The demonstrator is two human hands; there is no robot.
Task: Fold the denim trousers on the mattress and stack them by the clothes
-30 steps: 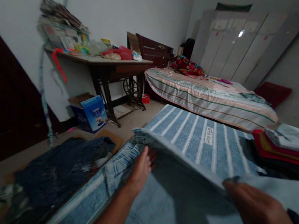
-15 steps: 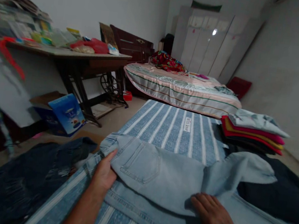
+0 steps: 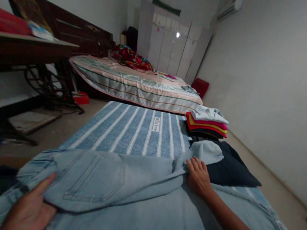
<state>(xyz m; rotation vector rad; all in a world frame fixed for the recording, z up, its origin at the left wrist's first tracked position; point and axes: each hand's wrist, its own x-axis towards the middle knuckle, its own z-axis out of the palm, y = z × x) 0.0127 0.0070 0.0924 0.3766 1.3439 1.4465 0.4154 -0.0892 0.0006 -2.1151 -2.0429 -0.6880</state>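
Observation:
Light blue jeans (image 3: 112,180) lie folded over on a blue striped mat (image 3: 132,127) on the floor. My left hand (image 3: 30,210) lies flat at the near left with its fingers stretched out, pressing the waist end by the back pocket. My right hand (image 3: 198,176) rests palm down, fingers spread, on the crease where a leg end bunches up, next to a dark navy garment (image 3: 229,167).
A stack of folded clothes (image 3: 207,122), red, yellow and pale blue, sits at the mat's far right. Beyond it lies a low mattress (image 3: 137,85). A treadle sewing table (image 3: 22,61) stands at the left, and white wardrobes (image 3: 167,46) line the back wall.
The lifted jeans have been folded down onto the mat. My right hand slid outward along the fold to the leg end. The view has swung to the right.

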